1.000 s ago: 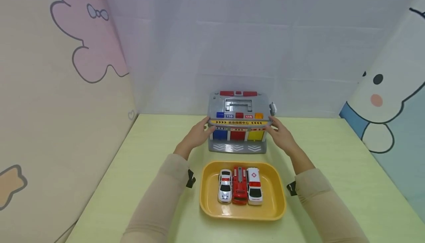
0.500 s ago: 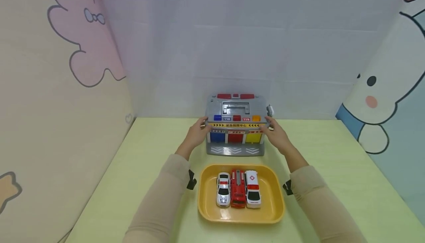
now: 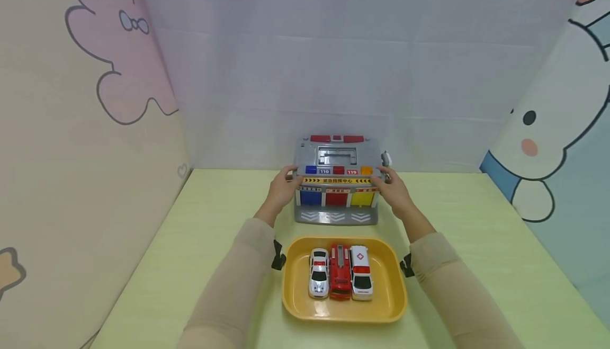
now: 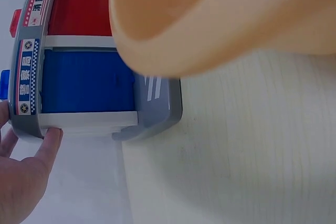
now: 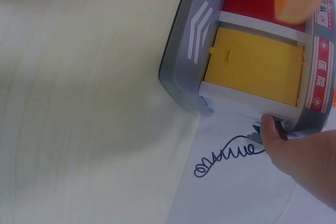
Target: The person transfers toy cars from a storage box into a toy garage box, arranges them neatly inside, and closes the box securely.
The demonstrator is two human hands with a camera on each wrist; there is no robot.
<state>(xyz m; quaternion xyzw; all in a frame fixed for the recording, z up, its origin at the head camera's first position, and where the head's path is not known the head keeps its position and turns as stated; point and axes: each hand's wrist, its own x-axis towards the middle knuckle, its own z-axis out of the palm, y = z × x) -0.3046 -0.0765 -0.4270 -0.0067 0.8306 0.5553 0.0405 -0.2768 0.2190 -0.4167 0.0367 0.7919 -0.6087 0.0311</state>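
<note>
A grey toy rescue station [image 3: 335, 199] with blue, red and yellow doors stands at the back of the table, facing me. My left hand [image 3: 281, 191] grips its left side at roof height. In the left wrist view, the fingers of that hand [image 4: 23, 182] wrap the upper edge beside the blue door [image 4: 86, 81]. On the opposite side, my right hand [image 3: 396, 193] holds the station, its thumb at the front edge. The right wrist view has a digit of this hand [image 5: 304, 156] against the side wall by the yellow door [image 5: 254, 66].
In front of the station sits a yellow tray [image 3: 297, 309] carrying a white police car [image 3: 319, 275], a red fire truck [image 3: 340, 275] and a white ambulance [image 3: 361, 275]. A small grey-white part [image 3: 386, 158] sticks out at the station's right. Behind it hangs a pale curtain [image 3: 286, 73].
The head view has shifted slightly, so everything sits a little lower and further left. My right thumb has come slightly inward over the station's front edge. Station, tray and cars keep their places.
</note>
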